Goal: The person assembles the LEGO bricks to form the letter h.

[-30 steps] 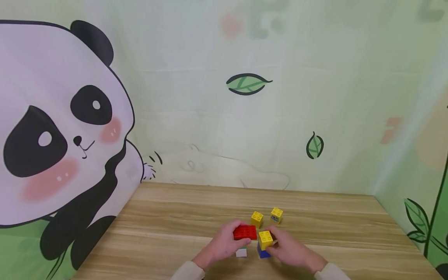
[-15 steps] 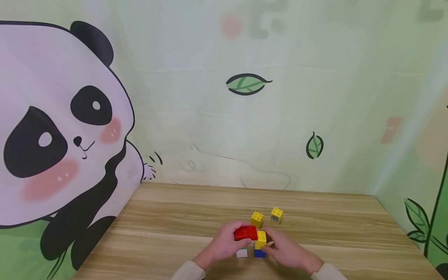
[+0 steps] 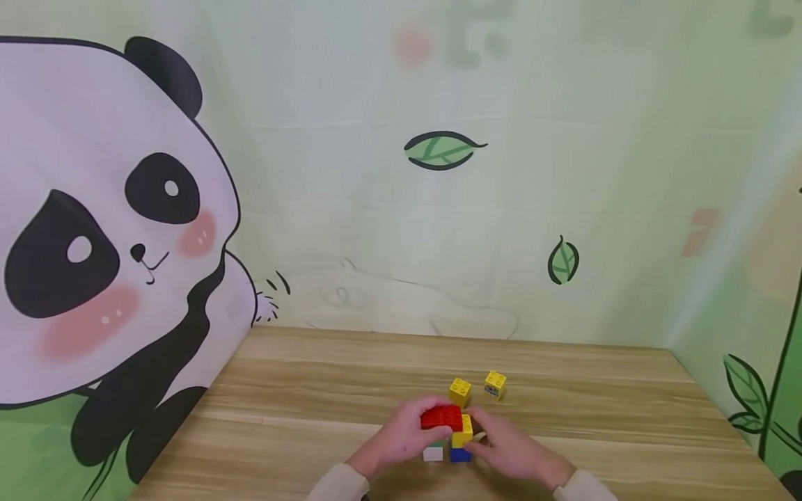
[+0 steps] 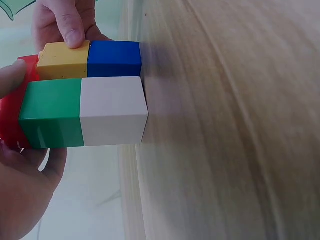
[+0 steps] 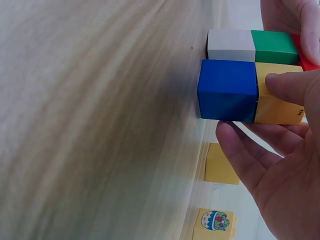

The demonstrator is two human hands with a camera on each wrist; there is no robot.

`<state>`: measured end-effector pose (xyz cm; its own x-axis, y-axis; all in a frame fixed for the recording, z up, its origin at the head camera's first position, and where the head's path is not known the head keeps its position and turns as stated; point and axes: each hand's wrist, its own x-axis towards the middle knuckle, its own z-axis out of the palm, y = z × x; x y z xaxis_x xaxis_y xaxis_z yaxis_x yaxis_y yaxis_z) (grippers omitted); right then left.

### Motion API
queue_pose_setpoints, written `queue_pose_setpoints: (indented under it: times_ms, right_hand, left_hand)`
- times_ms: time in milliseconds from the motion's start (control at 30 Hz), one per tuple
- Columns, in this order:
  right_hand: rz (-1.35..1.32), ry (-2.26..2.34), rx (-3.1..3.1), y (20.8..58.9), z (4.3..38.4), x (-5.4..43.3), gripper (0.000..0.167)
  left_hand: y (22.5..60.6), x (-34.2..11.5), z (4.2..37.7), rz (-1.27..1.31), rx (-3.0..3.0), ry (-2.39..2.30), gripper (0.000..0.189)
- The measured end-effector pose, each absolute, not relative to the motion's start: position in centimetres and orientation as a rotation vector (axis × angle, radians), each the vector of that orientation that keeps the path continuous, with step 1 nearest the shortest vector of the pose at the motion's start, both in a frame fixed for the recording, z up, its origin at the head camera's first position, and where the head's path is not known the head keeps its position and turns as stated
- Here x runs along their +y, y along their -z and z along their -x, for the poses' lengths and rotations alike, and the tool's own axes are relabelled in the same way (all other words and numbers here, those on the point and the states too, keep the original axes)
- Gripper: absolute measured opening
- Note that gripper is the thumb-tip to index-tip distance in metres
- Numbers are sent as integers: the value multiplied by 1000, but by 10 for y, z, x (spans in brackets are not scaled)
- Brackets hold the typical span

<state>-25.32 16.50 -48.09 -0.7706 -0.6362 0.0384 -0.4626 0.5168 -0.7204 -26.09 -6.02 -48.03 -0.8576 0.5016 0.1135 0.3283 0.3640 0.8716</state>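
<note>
I find both hands low at the near edge of the wooden counter (image 3: 326, 390), closed in on one small block assembly.

Left hand (image 3: 401, 435): its grip is curled round the red brick (image 3: 441, 417), which sits on top of the green block (image 4: 50, 113). The green block is stacked directly on the white block (image 4: 114, 111), and the white block rests on the counter. In the left wrist view a fingertip lies against the red brick's edge and the palm sits below the green block.

Right hand (image 3: 510, 449): its grip pinches the yellow block (image 5: 278, 95), thumb on one face and fingers curled behind the other. That yellow block is stacked on the blue block (image 5: 227, 90), which stands on the counter. This yellow-blue column stands flush against the green-white column, side faces touching; the red brick's end meets the top of the yellow block, though I cannot tell whether it is seated on it.

Beyond the right grip, farther from the person, two loose yellow blocks stand on the counter: a plain yellow block (image 3: 460, 392) just past the fingertips, and a pictured yellow block (image 3: 495, 385) beside it, well clear of both hands. The right wrist view shows a printed figure on the side of the latter.

A panda backdrop (image 3: 106, 229) stands to the left of the left hand, with leaf-print wall behind the counter.
</note>
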Motion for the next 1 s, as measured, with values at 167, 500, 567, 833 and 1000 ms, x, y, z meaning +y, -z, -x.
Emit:
queue_pose_setpoints:
  times_ms: [167, 500, 567, 833, 1000]
  right_hand:
    - [904, 1116, 2517, 482, 253, 165, 39]
    - [909, 1105, 2512, 480, 253, 167, 39]
    - [913, 1103, 2510, 480, 253, 167, 38]
    - [924, 1099, 2513, 481, 254, 168, 38]
    - [930, 1104, 2513, 481, 255, 168, 37]
  left_hand:
    - [480, -60, 262, -772, 2430, -1494, 40]
    - [479, -57, 261, -767, 2447, -1508, 32]
    - [479, -56, 261, -754, 2462, -1502, 32]
    - [474, -54, 256, -735, 2503, -1479, 32]
    - [473, -54, 258, -714, 2489, -1476, 32]
